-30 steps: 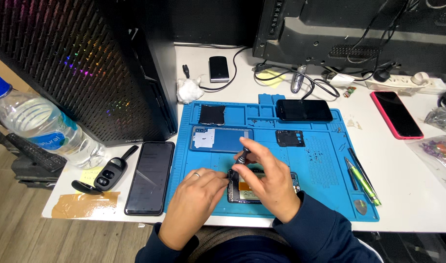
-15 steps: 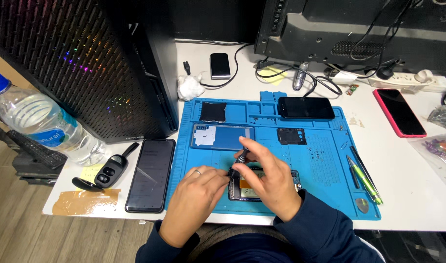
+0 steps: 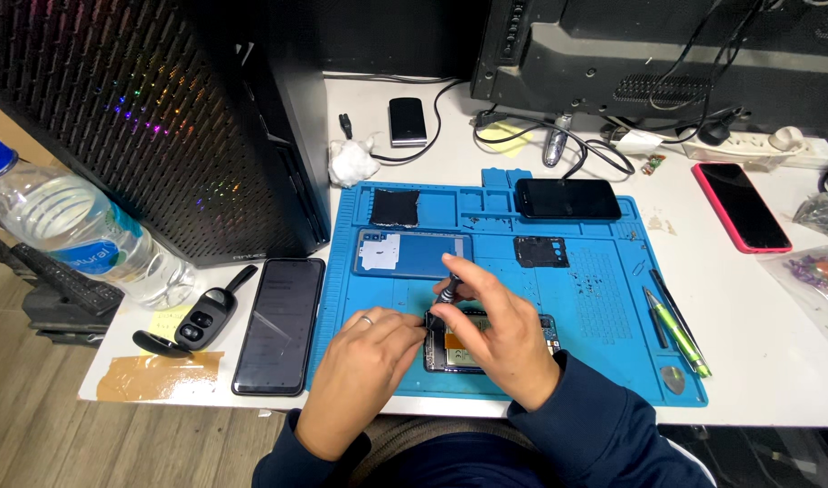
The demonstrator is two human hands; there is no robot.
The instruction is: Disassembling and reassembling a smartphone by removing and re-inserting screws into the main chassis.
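An opened phone (image 3: 548,333) lies on the near part of a blue work mat (image 3: 604,298), its insides facing up. My left hand (image 3: 364,361) rests on the phone's left end, fingers pressed against it. My right hand (image 3: 497,336) covers the phone's middle and grips a small dark screwdriver (image 3: 448,291) held upright over the left part of the phone. A blue phone back cover (image 3: 414,253) lies on the mat just beyond my hands.
On the mat: a black phone (image 3: 568,199), a dark square part (image 3: 396,207), a small frame part (image 3: 541,250), green and black tools (image 3: 674,325). Left of it: a black phone (image 3: 281,323), key fob (image 3: 197,323), water bottle (image 3: 79,235), computer case (image 3: 161,117). A red-cased phone (image 3: 741,206) lies right.
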